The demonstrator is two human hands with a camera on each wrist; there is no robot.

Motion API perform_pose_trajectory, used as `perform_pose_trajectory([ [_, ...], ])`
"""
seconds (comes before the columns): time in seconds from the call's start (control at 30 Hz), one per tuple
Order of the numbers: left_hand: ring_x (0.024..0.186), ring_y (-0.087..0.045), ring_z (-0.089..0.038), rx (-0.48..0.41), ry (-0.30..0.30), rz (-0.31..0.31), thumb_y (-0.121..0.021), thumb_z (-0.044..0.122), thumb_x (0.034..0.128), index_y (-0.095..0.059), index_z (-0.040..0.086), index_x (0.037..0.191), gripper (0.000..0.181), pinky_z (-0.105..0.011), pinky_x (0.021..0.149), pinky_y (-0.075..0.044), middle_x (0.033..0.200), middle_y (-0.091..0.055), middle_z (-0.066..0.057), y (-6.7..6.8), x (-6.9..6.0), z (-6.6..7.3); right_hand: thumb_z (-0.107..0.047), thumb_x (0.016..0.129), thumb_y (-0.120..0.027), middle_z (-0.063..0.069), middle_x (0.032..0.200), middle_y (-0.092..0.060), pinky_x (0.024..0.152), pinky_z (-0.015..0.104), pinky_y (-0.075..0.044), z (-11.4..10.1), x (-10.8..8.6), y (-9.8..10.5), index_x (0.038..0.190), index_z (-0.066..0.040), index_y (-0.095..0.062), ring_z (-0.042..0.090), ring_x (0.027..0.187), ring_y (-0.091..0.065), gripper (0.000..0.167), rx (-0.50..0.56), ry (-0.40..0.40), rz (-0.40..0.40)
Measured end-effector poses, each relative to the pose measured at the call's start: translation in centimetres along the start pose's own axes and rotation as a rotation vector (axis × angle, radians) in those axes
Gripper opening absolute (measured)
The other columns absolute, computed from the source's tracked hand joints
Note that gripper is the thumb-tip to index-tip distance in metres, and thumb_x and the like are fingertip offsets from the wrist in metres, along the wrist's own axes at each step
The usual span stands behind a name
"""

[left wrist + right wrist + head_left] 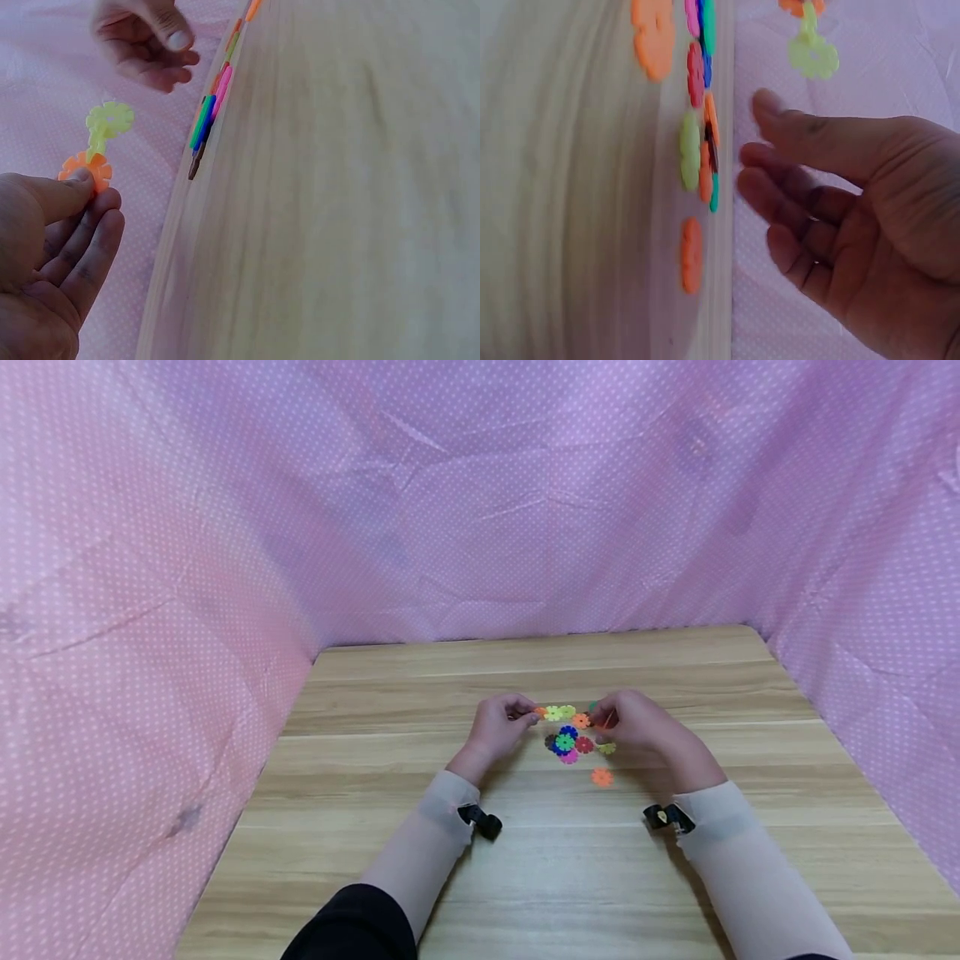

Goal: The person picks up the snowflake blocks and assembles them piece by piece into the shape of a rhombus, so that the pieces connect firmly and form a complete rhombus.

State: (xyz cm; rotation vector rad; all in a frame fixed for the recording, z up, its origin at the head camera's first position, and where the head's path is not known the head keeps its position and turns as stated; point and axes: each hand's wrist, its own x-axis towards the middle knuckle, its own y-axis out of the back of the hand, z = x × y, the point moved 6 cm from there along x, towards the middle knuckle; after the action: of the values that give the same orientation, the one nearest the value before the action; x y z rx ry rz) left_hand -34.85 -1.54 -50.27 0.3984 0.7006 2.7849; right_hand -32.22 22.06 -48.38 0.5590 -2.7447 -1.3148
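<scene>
The left hand [497,725] has the action, just right of centre in the head frame: its thumb and fingers pinch an orange flower-shaped disc [85,172], and off that disc runs a short chain, a yellow disc [97,142] seen nearly edge-on, then a yellow-green disc [109,118] at the free end. All three hang clear of the surface [570,860], upper left in the left wrist view.

Over to the right hand [855,217], and it's carrying nothing! Thumb and fingers stand apart, loosely bent, well short of that chain at the top of the right wrist frame.

Below, a cluster lies mid-frame in the head view: a green disc [565,742] on top of blue, a pink disc [570,757] under its lower edge, a red disc [584,744] beside it. A lone orange piece [602,777] sits nearer the viewer.

Where's the danger? The chain is gripped at one end only, so a knock at the far end could twist the joints, and a shallow slot might let go. Squeeze too lightly and the orange disc could swivel between the fingers. And those overlapping discs: a careless pick could drag neighbours along or scatter them.
</scene>
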Motion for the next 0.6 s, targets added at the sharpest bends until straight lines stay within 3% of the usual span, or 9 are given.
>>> perform_pose_trajectory([
  [0.2, 0.084, -0.069, -0.01, -0.016, 0.015, 0.0, -0.08, 0.014, 0.0945, -0.079, 0.019, 0.096, 0.006, -0.026, 0.074, -0.06, 0.09, -0.074, 0.01, 0.3, 0.0, -0.1, -0.002, 0.082, -0.088, 0.006, 0.105, -0.071, 0.086, 0.04, -0.058, 0.9, -0.7, 0.1, 0.113, -0.009, -0.079, 0.024, 0.095, -0.063, 0.034, -0.044, -0.03, -0.071],
  [0.37, 0.084, -0.069, -0.011, -0.045, 0.044, 0.006, -0.08, 0.015, 0.0952, -0.079, 0.02, 0.095, 0.005, -0.027, 0.075, -0.06, 0.09, -0.074, 0.01, 0.7, 0.0, -0.3, -0.003, 0.081, -0.089, 0.005, 0.101, -0.068, 0.079, 0.037, -0.056, 1.6, -0.8, -0.2, 0.111, -0.012, -0.079, 0.024, 0.091, -0.059, 0.032, -0.035, -0.064, -0.097],
  [0.6, 0.083, -0.069, -0.011, -0.048, 0.027, 0.011, -0.079, 0.017, 0.0958, -0.08, 0.015, 0.099, 0.004, -0.028, 0.074, -0.06, 0.089, -0.074, 0.01, 0.9, 0.2, -0.6, -0.004, 0.084, -0.088, 0.005, 0.097, -0.067, 0.075, 0.035, -0.054, 2.5, -0.4, -0.5, 0.105, -0.013, -0.08, 0.024, 0.087, -0.057, 0.025, -0.02, -0.076, -0.088],
])
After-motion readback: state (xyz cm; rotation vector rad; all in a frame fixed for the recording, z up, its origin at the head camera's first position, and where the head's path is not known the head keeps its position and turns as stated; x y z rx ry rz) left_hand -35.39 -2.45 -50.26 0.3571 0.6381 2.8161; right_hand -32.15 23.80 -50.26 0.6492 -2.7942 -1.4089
